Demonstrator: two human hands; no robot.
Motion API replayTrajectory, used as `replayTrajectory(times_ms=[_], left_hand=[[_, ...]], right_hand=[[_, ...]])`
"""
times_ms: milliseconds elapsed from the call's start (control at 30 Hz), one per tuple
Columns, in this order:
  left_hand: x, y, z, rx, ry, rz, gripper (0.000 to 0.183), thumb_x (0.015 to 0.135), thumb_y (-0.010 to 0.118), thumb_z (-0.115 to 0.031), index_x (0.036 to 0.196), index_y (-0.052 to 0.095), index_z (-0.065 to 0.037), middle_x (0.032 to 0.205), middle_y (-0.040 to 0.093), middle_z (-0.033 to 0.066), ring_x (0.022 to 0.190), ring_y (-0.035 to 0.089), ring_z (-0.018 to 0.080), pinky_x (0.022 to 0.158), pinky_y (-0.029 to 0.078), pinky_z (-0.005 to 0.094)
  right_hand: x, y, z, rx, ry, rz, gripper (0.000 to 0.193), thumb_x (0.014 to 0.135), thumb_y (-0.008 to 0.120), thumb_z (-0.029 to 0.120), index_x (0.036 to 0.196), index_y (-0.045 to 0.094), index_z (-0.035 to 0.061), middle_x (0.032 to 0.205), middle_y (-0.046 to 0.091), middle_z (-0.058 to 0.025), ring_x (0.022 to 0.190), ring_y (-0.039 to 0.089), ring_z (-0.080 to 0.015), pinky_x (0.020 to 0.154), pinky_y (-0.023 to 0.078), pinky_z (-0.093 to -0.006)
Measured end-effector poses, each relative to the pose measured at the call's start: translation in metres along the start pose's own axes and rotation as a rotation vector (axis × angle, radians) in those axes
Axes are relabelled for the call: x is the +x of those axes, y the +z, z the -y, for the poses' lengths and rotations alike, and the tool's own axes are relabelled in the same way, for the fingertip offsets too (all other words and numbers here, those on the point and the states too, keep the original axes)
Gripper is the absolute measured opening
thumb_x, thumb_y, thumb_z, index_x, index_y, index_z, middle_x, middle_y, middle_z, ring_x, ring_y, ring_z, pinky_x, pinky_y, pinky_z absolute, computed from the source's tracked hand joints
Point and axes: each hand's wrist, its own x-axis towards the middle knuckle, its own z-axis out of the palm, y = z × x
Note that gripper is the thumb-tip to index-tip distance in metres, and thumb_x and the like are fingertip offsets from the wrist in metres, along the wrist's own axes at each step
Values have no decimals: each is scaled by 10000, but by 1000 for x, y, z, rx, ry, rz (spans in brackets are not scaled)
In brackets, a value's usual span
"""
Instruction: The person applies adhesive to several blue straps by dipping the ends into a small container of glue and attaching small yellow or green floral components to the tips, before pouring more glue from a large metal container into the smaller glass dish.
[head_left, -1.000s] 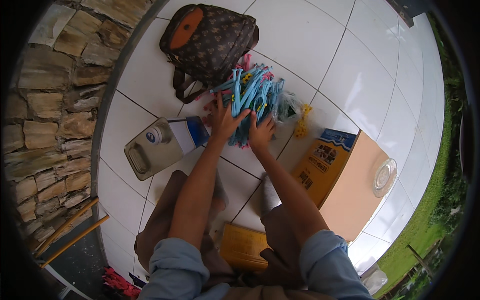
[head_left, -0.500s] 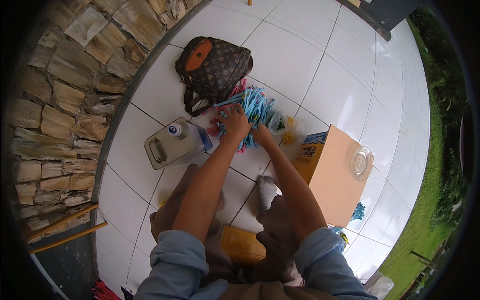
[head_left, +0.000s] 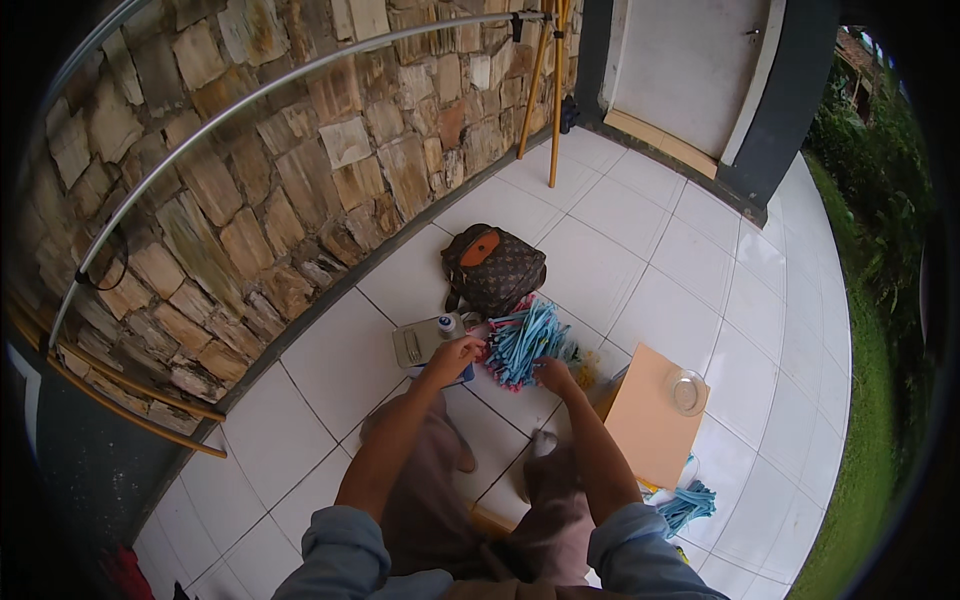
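A bundle of thin light-blue strips with pink ones among them (head_left: 525, 340) lies on the floor in front of me. My left hand (head_left: 458, 356) is raised at its left side, by the tin can's cap, with its fingers partly spread and nothing visible in them. At the bundle's lower right edge is my right hand (head_left: 552, 374). Its fingers are curled together, and whatever they hold is too small to make out. Just left of the bundle stands a rectangular tin can (head_left: 412, 345) with a white and blue cap, partly covered by my left hand and forearm.
A brown patterned backpack (head_left: 495, 272) sits behind the bundle. To the right, a cardboard box (head_left: 650, 425) carries a clear glass dish (head_left: 687, 392), with more blue strips (head_left: 688, 507) beside it. Small yellow items (head_left: 587, 368) lie near my right hand. A stone wall (head_left: 340, 140) rises on the left.
The view has tilted up, bringing the wall, metal rail and door into sight. My left hand has come off the bundle toward the can; my right hand stays at the bundle's right edge.
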Motion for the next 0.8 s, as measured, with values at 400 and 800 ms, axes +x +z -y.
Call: replayTrajectory(times_ms=[400, 800], left_hand=[[-9, -35, 77, 497, -501, -532, 501, 759, 624, -220, 1096, 417, 87, 1047, 467, 220, 1013, 453, 375, 885, 387, 448], [18, -22, 51, -180, -649, -651, 421, 775, 569, -109, 1055, 255, -92, 926, 556, 258, 856, 557, 427, 710, 417, 472]], right_hand=[[65, 113, 64, -78, -354, -111, 817, 747, 679, 268, 1341, 193, -12, 1287, 315, -277, 1161, 381, -375, 950, 342, -405], [85, 113, 83, 91, -355, -66, 892, 683, 688, 83, 1382, 133, 87, 1333, 335, -205, 1232, 326, -361, 1020, 273, -387]])
